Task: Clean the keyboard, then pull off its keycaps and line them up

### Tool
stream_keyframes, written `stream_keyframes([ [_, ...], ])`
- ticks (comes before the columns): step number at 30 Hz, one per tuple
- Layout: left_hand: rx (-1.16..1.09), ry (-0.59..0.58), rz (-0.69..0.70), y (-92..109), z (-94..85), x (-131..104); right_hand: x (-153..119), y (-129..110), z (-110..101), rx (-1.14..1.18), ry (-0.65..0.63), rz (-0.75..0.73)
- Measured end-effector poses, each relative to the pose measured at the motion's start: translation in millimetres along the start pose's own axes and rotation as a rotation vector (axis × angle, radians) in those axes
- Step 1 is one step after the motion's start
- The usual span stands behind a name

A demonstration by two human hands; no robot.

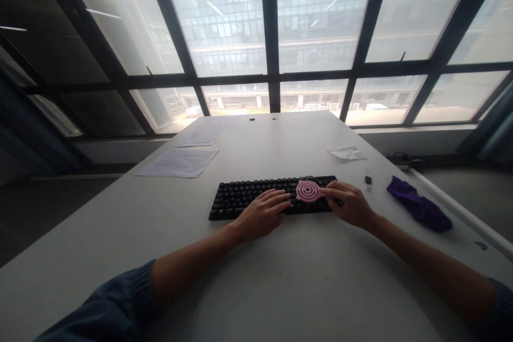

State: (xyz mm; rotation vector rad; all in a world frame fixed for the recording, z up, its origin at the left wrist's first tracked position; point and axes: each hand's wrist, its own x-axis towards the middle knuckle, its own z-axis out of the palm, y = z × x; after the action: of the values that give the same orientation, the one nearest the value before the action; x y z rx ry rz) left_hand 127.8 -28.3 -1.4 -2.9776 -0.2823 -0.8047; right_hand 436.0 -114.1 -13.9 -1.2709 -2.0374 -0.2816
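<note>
A black keyboard (236,196) lies across the white table in front of me. My left hand (262,214) rests flat over its middle and lower keys, open, with the fingers stretched to the right. My right hand (348,203) is closed on the handle of a pink hairbrush (308,191). The brush has a round head with a spiral pattern and small ear-like points, and its bristles face down onto the right part of the keyboard. My right hand covers the keyboard's right end.
Printed sheets (180,163) lie on the white table (256,299) at the left. To the right are a crumpled tissue (347,153), a small dark object (367,180) in clear plastic and a purple cloth (419,206). Large windows (228,16) stand beyond the table.
</note>
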Motion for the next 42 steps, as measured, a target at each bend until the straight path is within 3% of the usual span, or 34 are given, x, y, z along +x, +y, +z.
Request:
stream_keyframes([
  [34,0.003,0.002,-0.007,-1.5,3.3,-1.0,-1.3,0.2,4.4,-0.003,-0.005,0.012],
  [42,0.009,-0.007,-0.023,-2.2,3.4,0.1,3.1,-11.8,11.9,0.087,-0.102,-0.018],
])
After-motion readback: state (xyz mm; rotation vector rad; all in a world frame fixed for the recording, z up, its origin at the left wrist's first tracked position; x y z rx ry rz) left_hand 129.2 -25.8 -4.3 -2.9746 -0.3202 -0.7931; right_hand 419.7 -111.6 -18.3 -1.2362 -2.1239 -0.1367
